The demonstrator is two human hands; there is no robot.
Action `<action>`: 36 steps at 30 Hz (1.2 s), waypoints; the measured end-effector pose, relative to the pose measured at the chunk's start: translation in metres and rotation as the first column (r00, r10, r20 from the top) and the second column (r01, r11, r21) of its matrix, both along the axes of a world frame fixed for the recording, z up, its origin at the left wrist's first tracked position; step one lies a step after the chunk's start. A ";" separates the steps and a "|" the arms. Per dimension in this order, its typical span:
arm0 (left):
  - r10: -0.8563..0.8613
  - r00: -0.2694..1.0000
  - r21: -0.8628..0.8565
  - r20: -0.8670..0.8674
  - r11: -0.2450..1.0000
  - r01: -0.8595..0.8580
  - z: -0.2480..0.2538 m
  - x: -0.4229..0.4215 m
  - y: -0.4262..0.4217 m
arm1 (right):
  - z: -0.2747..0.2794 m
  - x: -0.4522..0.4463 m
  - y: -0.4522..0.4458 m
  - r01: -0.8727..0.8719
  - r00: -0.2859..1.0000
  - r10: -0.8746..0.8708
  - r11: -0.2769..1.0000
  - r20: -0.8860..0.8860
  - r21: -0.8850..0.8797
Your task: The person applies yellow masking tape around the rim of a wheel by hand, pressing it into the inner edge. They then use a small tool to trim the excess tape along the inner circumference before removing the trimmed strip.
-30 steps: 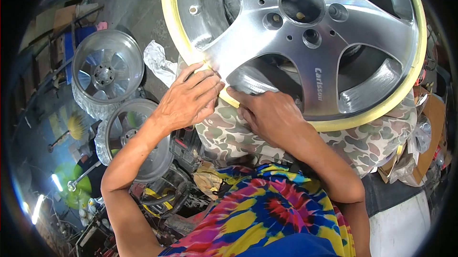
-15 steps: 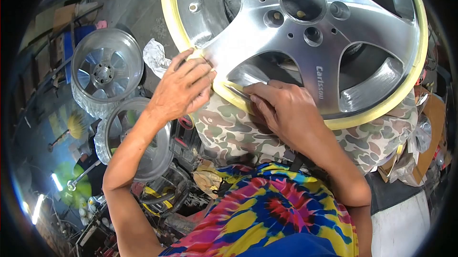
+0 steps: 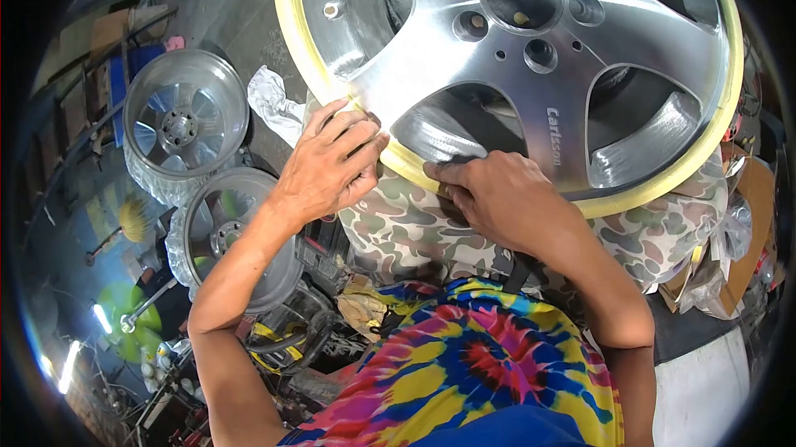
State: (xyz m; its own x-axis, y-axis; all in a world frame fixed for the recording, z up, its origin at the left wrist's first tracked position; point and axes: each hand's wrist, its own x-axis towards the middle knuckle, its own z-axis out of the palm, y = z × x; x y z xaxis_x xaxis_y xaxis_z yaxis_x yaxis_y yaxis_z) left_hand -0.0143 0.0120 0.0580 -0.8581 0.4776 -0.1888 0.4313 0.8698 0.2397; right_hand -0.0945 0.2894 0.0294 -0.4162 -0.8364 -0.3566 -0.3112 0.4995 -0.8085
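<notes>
A silver alloy wheel rim [image 3: 394, 94] with "Carlsson" on one spoke lies face up in front of me. Yellow masking tape [image 3: 655, 198] runs along its outer lip. My left hand [image 3: 336, 157] curls over the near left edge, fingertips on the taped lip and thumb lower on the outer side. Just right of it, my right hand [image 3: 514, 202] is closed, with index finger and thumb pressed against the tape at the lip below a window between spokes. Its other fingers are tucked under and partly hidden.
Camouflage cloth [image 3: 406, 223] lies beneath the wheel. Two more rims, one upper left [image 3: 186, 115] and one lower [image 3: 240, 240], stand on the floor at left, by white crumpled material [image 3: 274, 103]. A green fan [image 3: 133, 323] is lower left; a cardboard box [image 3: 750, 231] stands right.
The tape bit standing up between my hands now lies along the lip. My right fingers have pressed down against the edge; my left hand has shifted slightly down and right.
</notes>
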 end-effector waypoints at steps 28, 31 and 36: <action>0.031 0.994 -0.027 0.105 0.999 -0.028 0.003 0.011 0.027 | 0.006 0.009 0.020 -0.055 0.987 0.055 0.998 -0.151 -0.001; 0.029 0.994 -0.035 0.105 0.999 -0.025 0.002 0.010 0.029 | 0.005 0.014 0.023 -0.103 0.984 0.099 0.994 -0.151 -0.024; 0.026 0.993 -0.007 0.113 1.000 -0.025 0.004 0.010 0.030 | 0.015 0.006 0.024 -0.158 0.970 0.170 0.984 -0.174 0.084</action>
